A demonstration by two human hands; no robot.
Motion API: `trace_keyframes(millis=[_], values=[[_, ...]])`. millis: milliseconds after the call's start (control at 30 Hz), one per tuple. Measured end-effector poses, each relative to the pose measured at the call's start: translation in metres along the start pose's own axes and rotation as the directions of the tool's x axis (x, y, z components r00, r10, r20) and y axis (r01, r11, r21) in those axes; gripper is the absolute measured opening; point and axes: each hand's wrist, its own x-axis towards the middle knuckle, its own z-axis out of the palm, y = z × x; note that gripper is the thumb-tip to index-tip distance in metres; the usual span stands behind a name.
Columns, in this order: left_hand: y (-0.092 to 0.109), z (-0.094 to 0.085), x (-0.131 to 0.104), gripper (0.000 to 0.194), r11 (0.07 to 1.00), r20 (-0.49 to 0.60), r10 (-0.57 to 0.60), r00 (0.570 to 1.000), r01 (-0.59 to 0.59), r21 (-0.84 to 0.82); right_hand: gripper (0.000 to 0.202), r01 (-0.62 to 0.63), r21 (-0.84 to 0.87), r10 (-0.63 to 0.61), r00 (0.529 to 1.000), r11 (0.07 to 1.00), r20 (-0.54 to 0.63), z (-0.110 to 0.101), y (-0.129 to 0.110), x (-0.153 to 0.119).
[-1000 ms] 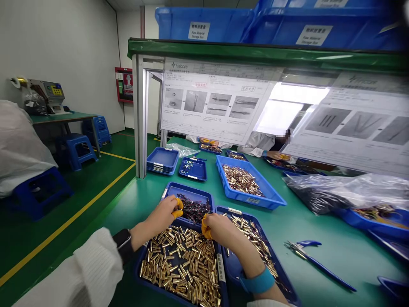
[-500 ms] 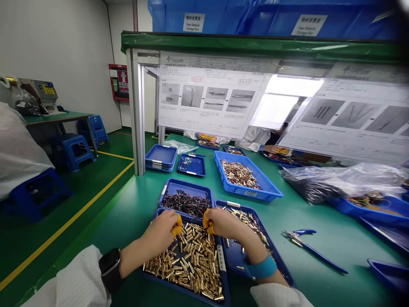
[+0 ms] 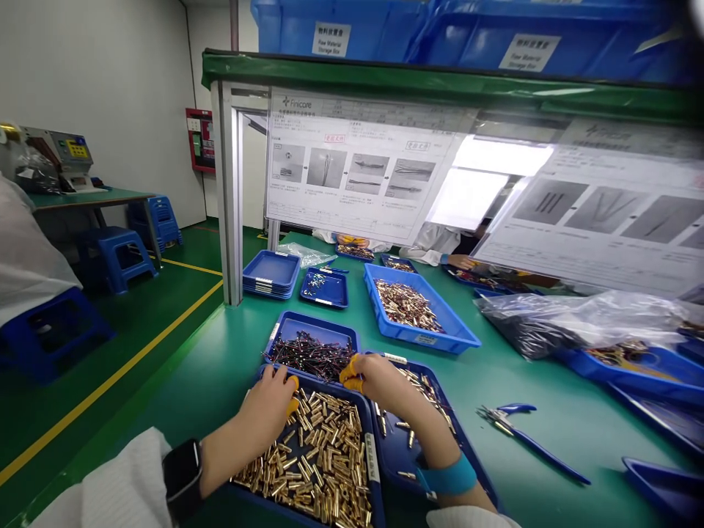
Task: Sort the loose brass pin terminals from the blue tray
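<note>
My left hand [image 3: 270, 402], with yellow finger covers and a black watch on the wrist, is over the upper left of a blue tray [image 3: 375, 484] of brass tubes [image 3: 330, 455]. Its fingers are closed, and anything between them is hidden. My right hand [image 3: 375, 378], also in yellow finger covers, has its fingertips pinched at the right edge of the tray of dark wire pieces [image 3: 311, 356]; what they hold is too small to tell. Under my right forearm lies another blue tray [image 3: 393, 447] with scattered brass pieces.
Pliers [image 3: 531, 440] lie on the right. Behind stand a large blue bin [image 3: 456, 334] of brass parts, a small tray [image 3: 324, 293] and stacked trays [image 3: 271, 275]. Plastic bags [image 3: 583, 315] are at right. Instruction sheets [image 3: 352, 169] hang ahead; other people's hands work beyond.
The view has shifted slightly. My left hand has moved a little left and my right hand slightly up and left, towards the dark wire pieces.
</note>
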Motion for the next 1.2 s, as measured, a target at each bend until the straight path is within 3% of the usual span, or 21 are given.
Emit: trace_keyframes(millis=[167, 333, 533, 600, 700, 767, 867, 967, 1067, 1200], values=[[0.013, 0.004, -0.009, 0.028, 1.000, 0.084, 0.008, 0.996, -0.011, 0.028, 0.008, -0.010, -0.095, 0.027, 0.984, 0.995, 0.175, 0.004, -0.015, -0.008], [0.027, 0.003, -0.006, 0.029, 0.999, 0.152, 0.038, 0.988, -0.033, -0.035, 0.010, -0.005, -0.168, 0.038, 0.980, 0.986, 0.197, 0.009, -0.024, -0.009], [0.019, -0.015, -0.032, 0.029, 0.969, 0.281, 0.218, 0.935, -0.174, -0.174, 0.013, 0.018, -0.070, -0.002, 0.974, 0.997, 0.225, 0.007, -0.020, -0.011], [0.013, -0.024, -0.034, 0.029, 0.965, 0.280, 0.222, 0.934, -0.169, -0.203, 0.021, 0.044, 0.018, -0.047, 0.977, 0.999, 0.207, 0.002, -0.013, -0.012], [0.005, -0.026, -0.026, 0.031, 0.989, 0.186, 0.057, 0.981, -0.029, -0.147, 0.024, 0.065, 0.126, -0.076, 0.993, 0.990, 0.091, -0.007, -0.002, -0.012], [0.004, -0.020, -0.019, 0.033, 0.993, 0.140, -0.051, 0.989, 0.065, -0.100, 0.019, 0.032, 0.155, -0.027, 0.999, 0.987, -0.032, -0.009, 0.002, -0.008], [0.010, -0.009, -0.013, 0.036, 0.989, 0.123, -0.120, 0.985, 0.130, -0.075, 0.017, -0.058, 0.163, 0.089, 0.978, 0.985, -0.190, -0.004, 0.004, 0.002], [0.020, -0.003, -0.015, 0.040, 0.987, 0.170, -0.078, 0.982, 0.099, -0.123, 0.015, -0.111, 0.143, 0.141, 0.964, 0.984, -0.224, 0.005, 0.005, 0.008], [0.023, -0.004, -0.018, 0.039, 0.975, 0.233, 0.037, 0.972, 0.016, -0.222, 0.009, -0.131, 0.099, 0.147, 0.974, 0.986, -0.171, 0.010, 0.007, 0.008], [0.019, -0.003, -0.010, 0.027, 0.962, 0.184, 0.082, 0.979, -0.029, -0.272, 0.008, -0.135, 0.020, 0.136, 0.987, 0.991, -0.087, 0.012, 0.007, 0.005]])
